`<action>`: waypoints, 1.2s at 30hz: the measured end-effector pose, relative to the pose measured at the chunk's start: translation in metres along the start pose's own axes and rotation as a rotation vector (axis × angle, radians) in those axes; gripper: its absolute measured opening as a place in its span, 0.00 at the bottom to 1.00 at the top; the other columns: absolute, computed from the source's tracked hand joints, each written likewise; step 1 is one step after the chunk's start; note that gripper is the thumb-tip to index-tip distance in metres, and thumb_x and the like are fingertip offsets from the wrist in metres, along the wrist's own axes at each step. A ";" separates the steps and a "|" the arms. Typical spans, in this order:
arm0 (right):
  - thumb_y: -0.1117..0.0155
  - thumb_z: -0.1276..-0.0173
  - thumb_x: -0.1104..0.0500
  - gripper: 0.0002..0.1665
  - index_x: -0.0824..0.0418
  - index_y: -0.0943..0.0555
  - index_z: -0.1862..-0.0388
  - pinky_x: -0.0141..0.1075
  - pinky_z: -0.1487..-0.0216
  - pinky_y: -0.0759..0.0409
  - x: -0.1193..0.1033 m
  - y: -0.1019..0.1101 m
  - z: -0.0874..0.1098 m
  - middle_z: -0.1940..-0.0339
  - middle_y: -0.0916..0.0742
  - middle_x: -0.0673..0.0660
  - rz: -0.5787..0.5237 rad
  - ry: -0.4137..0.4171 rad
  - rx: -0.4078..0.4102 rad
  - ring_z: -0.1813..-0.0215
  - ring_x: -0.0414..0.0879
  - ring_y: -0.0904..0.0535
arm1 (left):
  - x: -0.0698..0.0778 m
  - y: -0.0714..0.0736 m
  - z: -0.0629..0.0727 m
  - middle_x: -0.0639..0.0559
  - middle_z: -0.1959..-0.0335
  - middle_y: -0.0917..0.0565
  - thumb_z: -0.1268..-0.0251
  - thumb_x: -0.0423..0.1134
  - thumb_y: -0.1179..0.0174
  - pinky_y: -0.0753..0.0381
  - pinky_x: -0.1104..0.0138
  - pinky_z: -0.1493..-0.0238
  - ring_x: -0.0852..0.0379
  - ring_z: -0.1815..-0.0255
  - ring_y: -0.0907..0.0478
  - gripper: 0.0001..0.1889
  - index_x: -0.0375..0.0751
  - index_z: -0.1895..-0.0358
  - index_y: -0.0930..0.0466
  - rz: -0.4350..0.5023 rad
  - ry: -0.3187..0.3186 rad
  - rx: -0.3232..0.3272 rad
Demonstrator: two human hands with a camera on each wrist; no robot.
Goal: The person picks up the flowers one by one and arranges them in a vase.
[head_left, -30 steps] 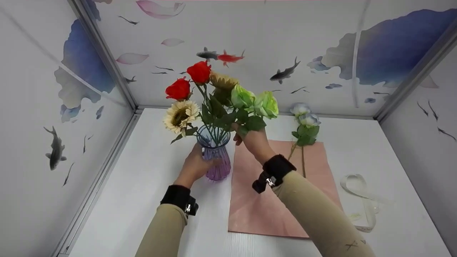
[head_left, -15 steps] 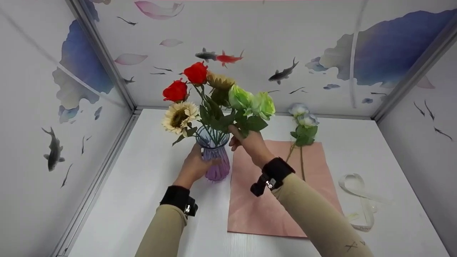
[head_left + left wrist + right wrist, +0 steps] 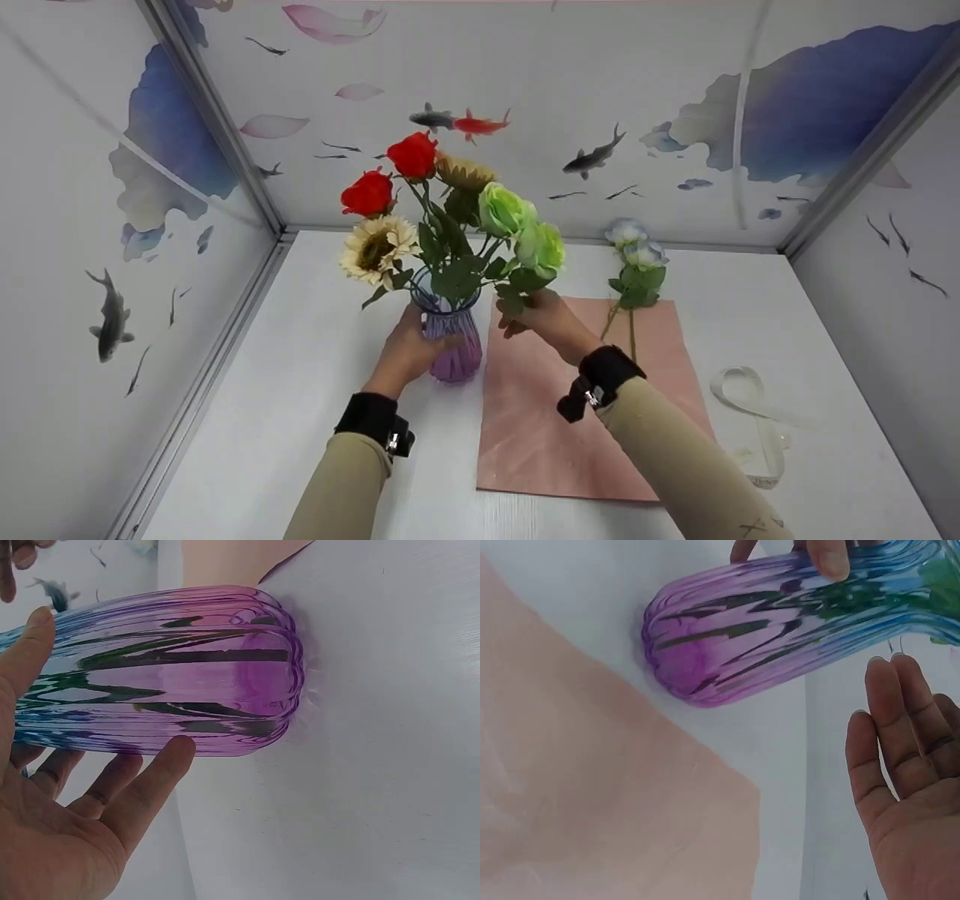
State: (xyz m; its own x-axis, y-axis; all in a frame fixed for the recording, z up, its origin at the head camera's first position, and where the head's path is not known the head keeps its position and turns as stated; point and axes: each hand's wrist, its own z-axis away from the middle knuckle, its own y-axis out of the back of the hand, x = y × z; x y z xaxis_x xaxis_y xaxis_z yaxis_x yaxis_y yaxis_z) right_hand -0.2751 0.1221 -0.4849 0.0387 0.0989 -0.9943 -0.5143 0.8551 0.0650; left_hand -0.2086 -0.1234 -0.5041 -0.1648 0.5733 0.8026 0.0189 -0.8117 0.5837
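Observation:
A ribbed glass vase [image 3: 457,356], blue at the top and purple below, stands on the white table. My left hand [image 3: 407,351] holds its side, the thumb and fingers around it. Green stems show through the glass [image 3: 217,682]. In the vase are red roses [image 3: 367,192], a cream sunflower [image 3: 379,250], a second sunflower [image 3: 465,174] turned away, and light green roses [image 3: 541,247] leaning right. Beside the vase, my right hand [image 3: 555,324] is at the green roses' lower leaves [image 3: 514,298]. Its fingers look nearly straight in the right wrist view; the thumb is hidden there.
Pink wrapping paper [image 3: 570,427] lies right of the vase. Pale blue flowers [image 3: 636,255] lie with their stems across its far part. A pale ribbon [image 3: 765,442] lies looped at the right. Walls with painted fish enclose the table's back and sides.
My right hand has moved down and slightly right, away from the vase's mouth. One green rose has dropped lower and the leaves have shifted. My left hand stays on the vase.

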 end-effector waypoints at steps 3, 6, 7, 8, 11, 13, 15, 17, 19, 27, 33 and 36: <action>0.34 0.25 0.52 0.30 0.64 0.29 0.31 0.47 0.46 0.15 0.010 0.010 0.005 0.57 0.13 0.65 0.072 -0.040 0.007 0.56 0.58 0.13 | 0.000 0.001 0.001 0.36 0.22 0.36 0.45 0.55 0.25 0.38 0.50 0.23 0.39 0.22 0.38 0.58 0.37 0.18 0.52 0.004 -0.006 0.008; 0.35 0.25 0.52 0.28 0.63 0.28 0.32 0.49 0.44 0.16 0.019 0.017 0.010 0.55 0.12 0.65 0.177 -0.061 0.031 0.55 0.56 0.14 | 0.000 0.000 0.001 0.35 0.24 0.34 0.44 0.55 0.26 0.36 0.49 0.24 0.38 0.23 0.36 0.56 0.37 0.19 0.50 -0.001 -0.006 0.003; 0.35 0.25 0.52 0.27 0.62 0.28 0.33 0.49 0.44 0.17 0.023 0.020 0.011 0.55 0.12 0.64 0.229 -0.062 0.044 0.54 0.56 0.14 | -0.001 0.000 0.001 0.35 0.24 0.33 0.44 0.55 0.26 0.36 0.48 0.25 0.38 0.24 0.35 0.56 0.38 0.19 0.50 -0.003 -0.003 0.002; 0.35 0.25 0.53 0.26 0.61 0.26 0.34 0.49 0.45 0.17 0.026 0.022 0.013 0.54 0.13 0.63 0.288 -0.054 0.060 0.53 0.55 0.14 | 0.000 0.000 0.001 0.36 0.24 0.33 0.44 0.55 0.26 0.35 0.48 0.25 0.38 0.24 0.35 0.55 0.38 0.19 0.50 -0.004 0.002 -0.001; 0.36 0.25 0.57 0.21 0.61 0.24 0.37 0.50 0.44 0.18 0.037 0.030 0.017 0.51 0.14 0.61 0.462 -0.019 0.111 0.49 0.55 0.16 | 0.000 0.000 0.001 0.37 0.24 0.33 0.44 0.56 0.26 0.36 0.48 0.24 0.39 0.24 0.35 0.55 0.39 0.19 0.49 -0.005 0.014 -0.006; 0.36 0.26 0.60 0.21 0.63 0.24 0.36 0.51 0.43 0.18 0.044 0.037 0.021 0.48 0.15 0.63 0.553 0.005 0.146 0.46 0.57 0.17 | 0.000 0.000 0.000 0.38 0.24 0.33 0.44 0.56 0.26 0.36 0.49 0.24 0.39 0.23 0.36 0.56 0.40 0.19 0.50 0.002 0.018 -0.007; 0.38 0.26 0.64 0.23 0.66 0.26 0.34 0.53 0.41 0.20 0.051 0.045 0.024 0.44 0.17 0.66 0.613 0.017 0.167 0.43 0.61 0.19 | 0.000 0.000 0.000 0.37 0.24 0.34 0.44 0.55 0.26 0.37 0.48 0.24 0.39 0.23 0.36 0.56 0.39 0.19 0.50 0.007 0.017 -0.008; 0.39 0.26 0.66 0.25 0.68 0.28 0.32 0.55 0.39 0.21 0.058 0.053 0.027 0.41 0.19 0.69 0.651 0.008 0.189 0.41 0.63 0.21 | 0.000 0.000 0.000 0.37 0.23 0.34 0.44 0.55 0.26 0.37 0.48 0.24 0.39 0.23 0.36 0.56 0.39 0.19 0.51 0.006 0.020 -0.009; 0.39 0.27 0.68 0.27 0.69 0.29 0.31 0.56 0.38 0.23 0.064 0.061 0.031 0.38 0.22 0.70 0.698 -0.010 0.201 0.39 0.65 0.23 | 0.001 0.000 0.000 0.37 0.23 0.34 0.44 0.55 0.25 0.37 0.48 0.24 0.39 0.23 0.37 0.56 0.39 0.19 0.51 0.006 0.024 -0.010; 0.42 0.27 0.71 0.26 0.68 0.29 0.31 0.57 0.40 0.24 0.083 0.087 0.047 0.35 0.26 0.72 0.851 -0.031 0.238 0.37 0.66 0.26 | 0.000 0.000 0.000 0.39 0.22 0.36 0.42 0.54 0.27 0.37 0.48 0.24 0.39 0.22 0.37 0.56 0.40 0.18 0.52 0.013 0.009 -0.016; 0.38 0.27 0.67 0.23 0.69 0.26 0.35 0.64 0.40 0.27 0.097 0.103 0.058 0.35 0.26 0.72 1.009 0.042 0.306 0.36 0.74 0.29 | 0.000 0.000 0.001 0.38 0.22 0.36 0.42 0.54 0.27 0.37 0.49 0.24 0.39 0.22 0.37 0.56 0.38 0.18 0.53 0.004 -0.002 -0.012; 0.39 0.25 0.65 0.23 0.68 0.26 0.33 0.66 0.40 0.27 0.103 0.110 0.064 0.34 0.27 0.73 1.023 -0.001 0.339 0.36 0.75 0.30 | 0.000 0.000 0.001 0.37 0.22 0.36 0.43 0.54 0.26 0.36 0.49 0.24 0.39 0.23 0.36 0.57 0.37 0.18 0.53 0.003 -0.004 -0.006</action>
State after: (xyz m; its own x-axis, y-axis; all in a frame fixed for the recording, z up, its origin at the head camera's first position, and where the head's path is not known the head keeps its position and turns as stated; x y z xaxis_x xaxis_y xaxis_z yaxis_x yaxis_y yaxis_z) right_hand -0.2729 0.2591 -0.5750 -0.2746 0.8471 -0.4550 -0.0388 0.4631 0.8855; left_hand -0.2074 -0.1234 -0.5038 -0.1609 0.5709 0.8051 0.0141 -0.8143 0.5803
